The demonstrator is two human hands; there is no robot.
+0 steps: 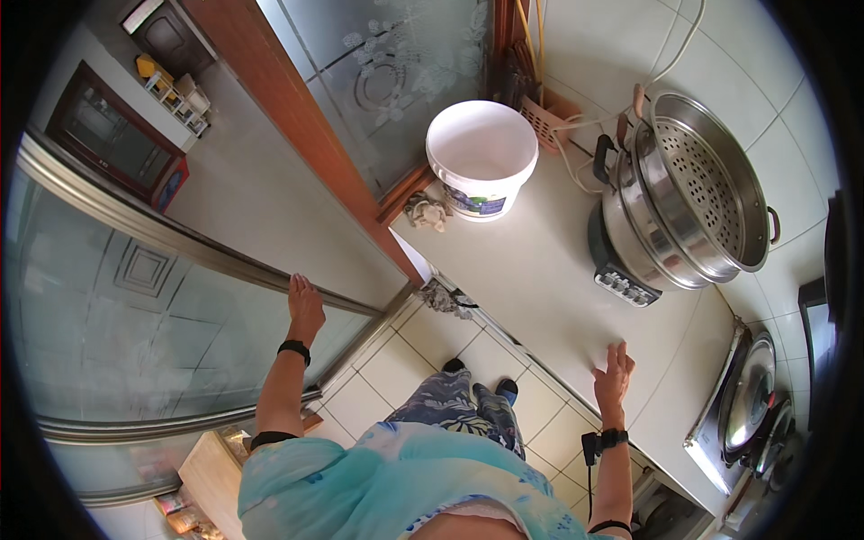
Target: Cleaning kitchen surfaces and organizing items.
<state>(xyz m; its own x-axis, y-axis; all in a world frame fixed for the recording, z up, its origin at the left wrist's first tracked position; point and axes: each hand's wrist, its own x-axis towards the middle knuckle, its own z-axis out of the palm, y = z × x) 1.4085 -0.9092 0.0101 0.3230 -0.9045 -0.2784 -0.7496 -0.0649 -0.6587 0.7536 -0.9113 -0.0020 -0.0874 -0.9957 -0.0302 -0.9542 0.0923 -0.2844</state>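
My left hand (305,304) rests against the metal-framed edge of a sliding glass door (196,266), its fingers extended and close together. My right hand (613,378) hovers over or lightly touches the pale countertop (533,270); its fingers are spread a little and hold nothing. Beyond that hand, on the counter, stands a stacked stainless steel steamer (702,189) with a perforated tray, on an electric base with a control panel (628,287). Farther along the counter is a white plastic bucket (482,145) that looks empty, with a crumpled cloth (426,211) beside it.
A pink plastic basket (550,115) and a white cable lie behind the bucket. Lidded pans (749,398) sit on the hob at right. Another crumpled cloth (442,299) hangs by the counter's edge. The wooden door frame (304,121) borders an adjoining room. A wooden box or cabinet (212,479) stands at lower left.
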